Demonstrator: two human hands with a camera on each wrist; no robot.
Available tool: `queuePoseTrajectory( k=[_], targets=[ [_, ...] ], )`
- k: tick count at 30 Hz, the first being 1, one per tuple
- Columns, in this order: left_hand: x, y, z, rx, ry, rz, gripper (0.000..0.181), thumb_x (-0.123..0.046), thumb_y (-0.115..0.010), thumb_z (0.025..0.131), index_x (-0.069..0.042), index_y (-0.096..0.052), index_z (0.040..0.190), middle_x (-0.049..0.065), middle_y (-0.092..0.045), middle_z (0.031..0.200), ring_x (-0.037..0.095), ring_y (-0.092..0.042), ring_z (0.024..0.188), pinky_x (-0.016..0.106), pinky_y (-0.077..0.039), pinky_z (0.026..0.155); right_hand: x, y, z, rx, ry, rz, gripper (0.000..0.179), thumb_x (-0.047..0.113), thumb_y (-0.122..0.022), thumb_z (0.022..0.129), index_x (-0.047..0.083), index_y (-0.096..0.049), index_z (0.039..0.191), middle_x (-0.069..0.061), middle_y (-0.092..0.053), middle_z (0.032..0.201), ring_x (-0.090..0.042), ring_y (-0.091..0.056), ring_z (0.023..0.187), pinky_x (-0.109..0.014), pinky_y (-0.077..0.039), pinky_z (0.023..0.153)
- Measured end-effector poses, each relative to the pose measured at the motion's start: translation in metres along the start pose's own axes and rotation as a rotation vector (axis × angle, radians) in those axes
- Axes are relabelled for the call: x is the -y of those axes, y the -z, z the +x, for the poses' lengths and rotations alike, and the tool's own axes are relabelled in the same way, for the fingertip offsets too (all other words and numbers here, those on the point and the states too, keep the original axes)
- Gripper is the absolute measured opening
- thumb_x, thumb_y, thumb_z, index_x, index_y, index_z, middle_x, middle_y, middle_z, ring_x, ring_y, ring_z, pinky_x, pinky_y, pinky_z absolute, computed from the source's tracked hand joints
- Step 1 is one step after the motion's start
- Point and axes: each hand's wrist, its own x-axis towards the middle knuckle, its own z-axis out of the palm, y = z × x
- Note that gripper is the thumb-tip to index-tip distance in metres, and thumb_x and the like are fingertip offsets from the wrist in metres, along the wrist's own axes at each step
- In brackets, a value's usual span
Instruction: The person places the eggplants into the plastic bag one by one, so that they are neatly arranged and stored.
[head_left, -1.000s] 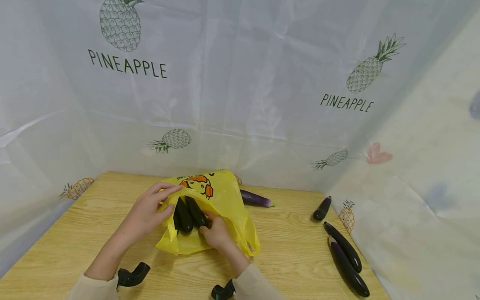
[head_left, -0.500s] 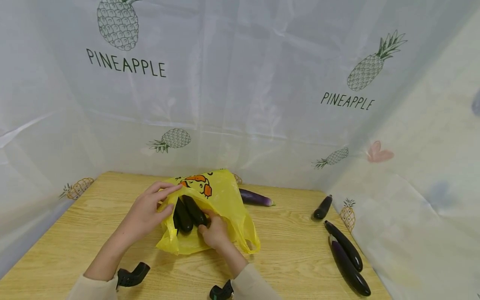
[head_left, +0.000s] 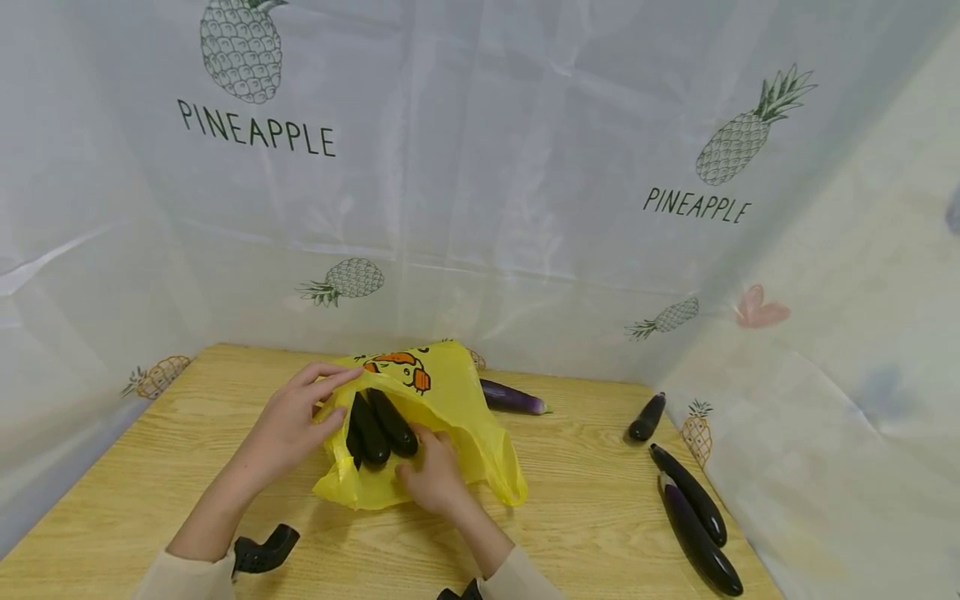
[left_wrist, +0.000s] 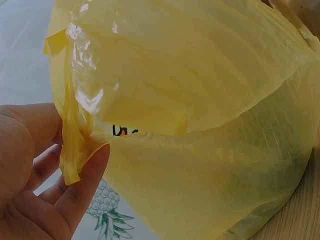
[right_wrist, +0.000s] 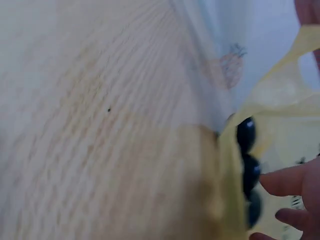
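A yellow plastic bag (head_left: 457, 400) with an orange print lies on the wooden table (head_left: 585, 508), its mouth facing me. Two dark eggplants (head_left: 382, 425) lie inside the opening. My left hand (head_left: 333, 396) pinches the bag's upper rim and holds the mouth up; the left wrist view shows thumb and fingers of this left hand (left_wrist: 75, 150) clamping the folded yellow rim of the bag (left_wrist: 200, 100). My right hand (head_left: 427, 454) rests at the lower rim with fairly straight fingers, just beside the eggplants. The right wrist view is blurred: fingertips (right_wrist: 295, 182) reach toward the dark eggplant ends (right_wrist: 247, 165).
A purple eggplant (head_left: 513, 398) lies behind the bag. A short dark one (head_left: 645, 417) and two long ones (head_left: 688, 483) (head_left: 701, 542) lie at the right by the pineapple-print curtain (head_left: 525, 208). Black wrist mounts (head_left: 262, 550) sit near the front edge.
My right hand has drawn back a little toward me from the eggplants, which now lie slightly deeper in the bag. The bag's right loop has flattened. The left hand keeps its pinch.
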Motion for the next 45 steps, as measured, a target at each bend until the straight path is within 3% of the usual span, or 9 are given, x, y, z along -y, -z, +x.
queuePoseTrajectory(
  k=[8,12,14,18,26,31,38,45],
  targets=[
    [-0.003,0.001,0.001,0.0,-0.005,0.002,0.058,0.005,-0.075,0.093,-0.013,-0.065,0.147,0.008,-0.061,0.138,0.016,-0.057,0.088,0.026,-0.047,0.065,0.02,0.061,-0.029,0.268,0.099,0.101,0.055,0.025,-0.071,0.102,0.017,-0.056,0.154,-0.013,-0.054,0.146,-0.036,-0.056,0.127,-0.048,-0.053,0.101],
    [-0.004,0.001,0.001,-0.006,-0.008,0.01,0.058,0.005,-0.075,0.092,-0.012,-0.066,0.147,0.009,-0.061,0.137,0.012,-0.054,0.081,0.026,-0.047,0.067,0.016,0.102,-0.039,0.324,0.115,0.166,0.048,0.026,-0.069,0.105,0.026,-0.058,0.152,-0.003,-0.06,0.143,-0.028,-0.063,0.121,-0.038,-0.056,0.098],
    [-0.004,0.001,0.001,-0.011,-0.015,0.016,0.058,0.006,-0.075,0.092,-0.011,-0.066,0.146,0.01,-0.062,0.137,0.011,-0.052,0.08,0.026,-0.047,0.067,0.01,0.124,-0.043,0.31,0.128,0.17,0.047,0.024,-0.069,0.106,0.026,-0.059,0.151,-0.002,-0.063,0.14,-0.024,-0.066,0.118,-0.035,-0.057,0.096],
    [-0.002,0.001,0.001,-0.005,-0.013,0.026,0.058,0.006,-0.075,0.091,-0.01,-0.066,0.147,0.01,-0.061,0.137,0.012,-0.052,0.081,0.026,-0.047,0.067,-0.013,0.167,-0.052,0.22,0.127,0.113,0.046,0.021,-0.067,0.106,0.02,-0.058,0.152,-0.009,-0.064,0.139,-0.026,-0.067,0.116,-0.041,-0.059,0.095],
    [0.001,0.001,0.0,0.015,0.009,0.02,0.057,0.003,-0.076,0.093,-0.011,-0.065,0.147,0.01,-0.06,0.139,0.007,-0.048,0.073,0.026,-0.047,0.066,-0.077,0.244,-0.078,0.016,0.063,-0.106,0.049,0.018,-0.071,0.104,0.014,-0.058,0.151,-0.016,-0.066,0.136,-0.028,-0.07,0.11,-0.034,-0.061,0.085],
    [0.0,0.004,0.001,0.007,0.006,0.017,0.057,0.002,-0.076,0.094,-0.011,-0.064,0.148,0.01,-0.06,0.139,0.007,-0.047,0.073,0.025,-0.046,0.065,-0.121,0.276,-0.104,-0.061,-0.007,-0.254,0.051,0.017,-0.075,0.101,0.009,-0.059,0.149,-0.017,-0.068,0.132,-0.025,-0.071,0.103,-0.031,-0.06,0.077],
    [0.0,0.004,0.001,-0.019,-0.013,0.025,0.057,0.003,-0.076,0.093,-0.012,-0.066,0.147,0.009,-0.061,0.135,0.012,-0.049,0.087,0.024,-0.047,0.065,-0.173,0.303,-0.135,-0.023,-0.197,-0.414,0.056,0.019,-0.079,0.097,-0.002,-0.059,0.145,-0.017,-0.068,0.12,-0.021,-0.068,0.092,-0.041,-0.059,0.077],
    [0.002,0.002,0.002,-0.016,-0.018,0.013,0.058,0.004,-0.077,0.092,-0.01,-0.065,0.147,0.01,-0.061,0.136,0.007,-0.046,0.075,0.024,-0.045,0.063,-0.21,0.316,-0.158,0.033,-0.319,-0.458,0.059,0.025,-0.081,0.094,-0.006,-0.061,0.141,-0.006,-0.065,0.102,-0.017,-0.06,0.082,-0.041,-0.055,0.073]
  ],
)
